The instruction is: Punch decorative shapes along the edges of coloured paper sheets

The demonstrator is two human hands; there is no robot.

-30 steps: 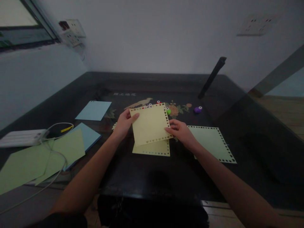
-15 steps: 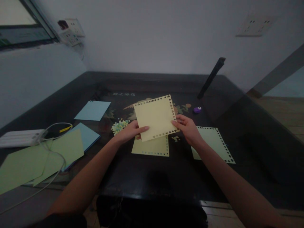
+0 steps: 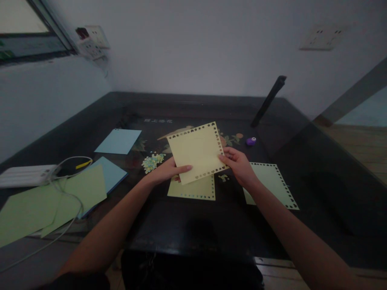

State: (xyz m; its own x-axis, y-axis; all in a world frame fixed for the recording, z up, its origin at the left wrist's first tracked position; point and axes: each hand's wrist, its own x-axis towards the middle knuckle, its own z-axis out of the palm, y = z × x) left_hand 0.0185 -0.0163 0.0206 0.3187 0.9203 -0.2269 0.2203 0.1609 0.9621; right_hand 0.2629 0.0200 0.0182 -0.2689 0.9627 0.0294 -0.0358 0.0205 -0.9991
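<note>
Between my two hands a pale yellow sheet of paper (image 3: 198, 151) is held up, tilted, with small punched shapes along its top, right and bottom edges. My left hand (image 3: 173, 169) pinches the lower left side, thumb on top. On the right side, my right hand (image 3: 234, 161) grips the edge between thumb and fingers. Below it lies a second yellow sheet (image 3: 193, 191), partly covered, also with punched edges. A heap of paper bits (image 3: 153, 161) sits beside my left hand, and a few cut-outs (image 3: 223, 177) lie near my right wrist.
A punched pale green sheet (image 3: 272, 183) lies under my right forearm. Farther back stands a small purple craft punch (image 3: 250, 141). At left are a light blue sheet (image 3: 119, 141), green sheets (image 3: 81, 189), a white cable (image 3: 80, 201) and a white power strip (image 3: 27, 176). A black post (image 3: 269, 100) rises at right.
The held yellow sheet has tilted slightly and shifted a little down and left. Both hands keep their grip on it.
</note>
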